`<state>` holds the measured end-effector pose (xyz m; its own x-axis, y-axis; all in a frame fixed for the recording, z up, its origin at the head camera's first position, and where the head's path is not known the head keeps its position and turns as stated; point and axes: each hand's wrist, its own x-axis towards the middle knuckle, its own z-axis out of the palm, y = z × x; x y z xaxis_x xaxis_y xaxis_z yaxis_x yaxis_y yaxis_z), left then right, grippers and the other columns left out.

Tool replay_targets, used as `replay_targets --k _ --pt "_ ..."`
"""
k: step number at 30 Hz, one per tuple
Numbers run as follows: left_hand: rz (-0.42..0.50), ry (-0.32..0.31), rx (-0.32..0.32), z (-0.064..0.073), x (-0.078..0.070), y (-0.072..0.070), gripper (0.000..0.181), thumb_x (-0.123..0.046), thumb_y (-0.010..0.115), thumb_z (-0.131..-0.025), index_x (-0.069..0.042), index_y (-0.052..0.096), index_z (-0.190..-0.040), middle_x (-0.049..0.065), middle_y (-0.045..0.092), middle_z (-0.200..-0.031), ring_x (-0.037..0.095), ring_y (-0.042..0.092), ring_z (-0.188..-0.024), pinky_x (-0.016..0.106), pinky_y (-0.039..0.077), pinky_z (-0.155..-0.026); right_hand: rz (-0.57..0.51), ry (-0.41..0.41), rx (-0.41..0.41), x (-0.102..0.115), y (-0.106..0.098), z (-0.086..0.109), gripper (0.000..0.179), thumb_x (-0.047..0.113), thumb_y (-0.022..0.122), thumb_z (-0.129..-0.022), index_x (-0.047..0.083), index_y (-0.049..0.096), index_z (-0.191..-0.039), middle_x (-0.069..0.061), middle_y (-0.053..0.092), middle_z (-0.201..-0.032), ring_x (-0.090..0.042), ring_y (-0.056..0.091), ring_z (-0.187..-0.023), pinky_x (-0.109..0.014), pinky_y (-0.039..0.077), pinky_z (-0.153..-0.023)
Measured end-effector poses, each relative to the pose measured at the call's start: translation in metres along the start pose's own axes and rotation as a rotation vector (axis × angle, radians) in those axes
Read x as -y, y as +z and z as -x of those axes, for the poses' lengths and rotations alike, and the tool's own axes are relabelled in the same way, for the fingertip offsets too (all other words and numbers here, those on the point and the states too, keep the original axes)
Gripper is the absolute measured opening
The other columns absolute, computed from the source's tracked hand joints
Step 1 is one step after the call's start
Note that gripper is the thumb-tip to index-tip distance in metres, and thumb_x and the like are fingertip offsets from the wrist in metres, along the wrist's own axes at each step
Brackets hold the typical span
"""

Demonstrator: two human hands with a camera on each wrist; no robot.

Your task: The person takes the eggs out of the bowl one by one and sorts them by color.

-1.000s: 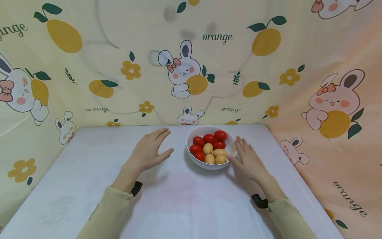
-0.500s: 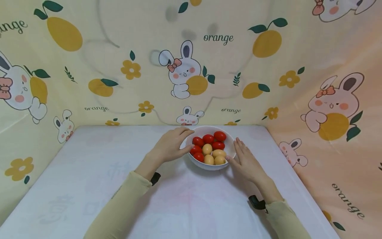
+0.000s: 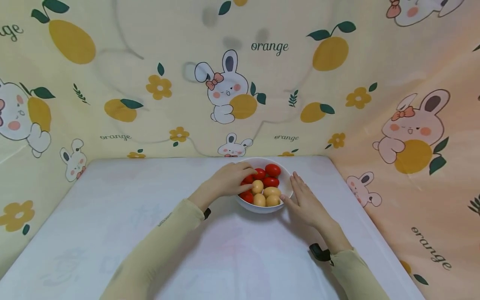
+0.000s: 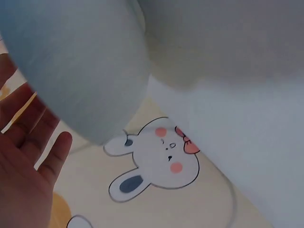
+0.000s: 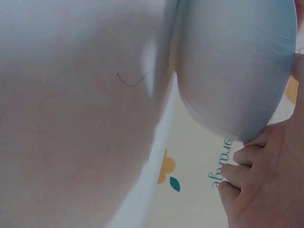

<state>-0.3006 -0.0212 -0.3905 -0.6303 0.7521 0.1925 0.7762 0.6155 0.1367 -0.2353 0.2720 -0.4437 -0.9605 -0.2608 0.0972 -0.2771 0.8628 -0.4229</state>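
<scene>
A white bowl (image 3: 264, 209) stands toward the back of the table. In it lie several red cherry tomatoes (image 3: 272, 170) and several pale yellow oval pieces (image 3: 259, 200). My left hand (image 3: 230, 180) reaches over the bowl's left rim, thumb and fingers spread around a red tomato at the left side. Whether it touches that tomato cannot be told. My right hand (image 3: 309, 204) rests against the bowl's right side with straight fingers, thumb at the rim. Both wrist views show the bowl's outer wall (image 4: 80, 61) close up; its contents are hidden there.
The white tabletop (image 3: 112, 233) runs up to a patterned curtain (image 3: 168, 112) at the back and right, printed with rabbits and oranges. A black strap (image 3: 320, 252) sits at my right wrist.
My left hand has moved right, from beside the bowl to over its left rim, fingers now among the tomatoes. The right hand stays against the bowl.
</scene>
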Motion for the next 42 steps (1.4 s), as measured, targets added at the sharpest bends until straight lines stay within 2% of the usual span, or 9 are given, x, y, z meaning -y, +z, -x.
replay_targets --k 6,11,17,23,26,30,34,42 --pt "-0.005 0.062 0.044 -0.021 0.004 0.013 0.046 -0.035 0.071 -0.100 -0.010 0.066 -0.138 0.007 0.063 -0.138 0.024 0.057 -0.128 0.041 0.048 -0.109 0.000 0.007 -0.015 -0.001 0.000 0.002 0.089 0.056 0.050 -0.105 -0.001 0.016 -0.164 -0.017 0.004 -0.174 -0.042 0.010 -0.158 -0.062 0.016 -0.124" --pt "-0.017 0.110 0.066 -0.031 0.006 0.020 0.042 -0.034 0.073 -0.099 -0.010 0.068 -0.133 0.006 0.064 -0.134 0.024 0.058 -0.125 0.037 0.044 -0.113 -0.001 -0.003 -0.019 -0.002 0.001 0.003 0.089 0.056 0.048 -0.106 -0.002 0.015 -0.164 -0.018 0.004 -0.173 -0.042 0.009 -0.158 -0.061 0.015 -0.125" --pt "0.028 0.100 0.121 -0.037 0.010 0.022 0.042 -0.033 0.075 -0.097 -0.011 0.069 -0.133 0.005 0.065 -0.133 0.022 0.057 -0.126 0.036 0.041 -0.115 0.005 0.002 -0.019 0.000 0.001 0.001 0.090 0.060 0.047 -0.105 -0.001 0.016 -0.164 -0.017 0.005 -0.174 -0.041 0.010 -0.159 -0.061 0.016 -0.124" --pt "0.042 0.117 0.166 -0.041 0.015 0.022 0.040 -0.031 0.078 -0.095 -0.014 0.072 -0.131 0.003 0.067 -0.133 0.020 0.057 -0.129 0.035 0.039 -0.117 -0.003 0.003 -0.013 0.001 0.001 0.000 0.091 0.060 0.048 -0.105 0.000 0.016 -0.165 -0.016 0.005 -0.174 -0.042 0.011 -0.158 -0.062 0.016 -0.124" --pt "0.022 0.130 0.186 -0.043 0.016 0.022 0.040 -0.030 0.079 -0.094 -0.014 0.073 -0.130 0.002 0.070 -0.130 0.020 0.059 -0.126 0.034 0.040 -0.116 -0.004 0.002 -0.014 0.001 0.001 0.000 0.090 0.060 0.048 -0.105 0.000 0.016 -0.165 -0.016 0.005 -0.174 -0.042 0.011 -0.158 -0.062 0.016 -0.124" --pt "-0.049 0.135 0.206 -0.045 0.015 0.024 0.039 -0.031 0.079 -0.094 -0.018 0.074 -0.131 -0.003 0.073 -0.126 0.019 0.060 -0.123 0.034 0.041 -0.114 -0.007 0.003 -0.016 0.001 0.001 0.000 0.090 0.060 0.048 -0.105 0.000 0.016 -0.165 -0.016 0.005 -0.174 -0.042 0.011 -0.158 -0.062 0.016 -0.124" --pt "-0.099 0.116 0.227 -0.047 0.014 0.026 0.039 -0.032 0.078 -0.095 -0.023 0.073 -0.132 -0.008 0.073 -0.126 0.018 0.061 -0.121 0.035 0.042 -0.112 -0.018 0.017 -0.005 0.002 0.002 0.000 0.092 0.061 0.048 -0.104 0.002 0.015 -0.165 -0.015 0.004 -0.174 -0.042 0.010 -0.158 -0.063 0.017 -0.123" --pt "-0.075 0.084 0.246 -0.050 0.011 0.028 0.039 -0.031 0.078 -0.094 -0.024 0.073 -0.132 -0.009 0.073 -0.124 0.018 0.060 -0.114 0.036 0.044 -0.109 -0.015 0.026 -0.006 0.002 0.003 0.001 0.092 0.062 0.048 -0.104 0.002 0.015 -0.165 -0.015 0.005 -0.174 -0.043 0.011 -0.158 -0.065 0.018 -0.122"
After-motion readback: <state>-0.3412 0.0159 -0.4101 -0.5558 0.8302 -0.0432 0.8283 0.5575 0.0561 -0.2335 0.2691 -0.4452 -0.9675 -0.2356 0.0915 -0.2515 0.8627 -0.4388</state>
